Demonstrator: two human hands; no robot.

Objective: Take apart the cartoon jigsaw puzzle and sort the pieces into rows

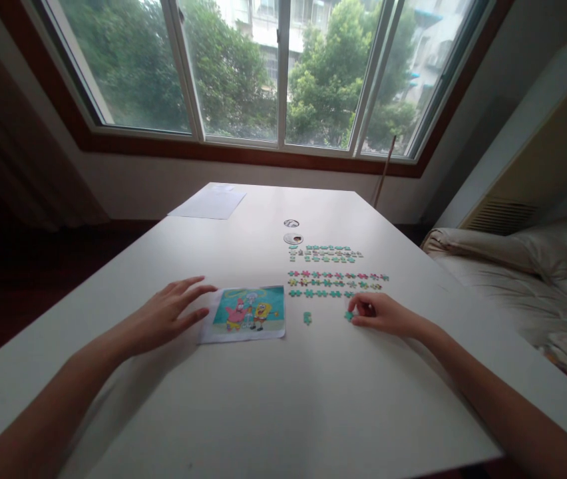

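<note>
Progress: no pieces are joined yet. The puzzle pieces (336, 274) lie sorted in rows on the desk (273, 399), just beyond the right hand (380, 313); assembly appears to be at its start.

Right hand: rests on the desk, fingers pinched narrow on one teal piece (349, 316) at its fingertips. A second loose piece (307, 318) lies apart, toward the left hand (166, 316).

Left hand: palm down, fingers spread wide, holding nothing; its fingertips meet the near edge of the reference picture (246, 313), which lies flat between the two hands.

Both forearms extend forward over the desk.
</note>
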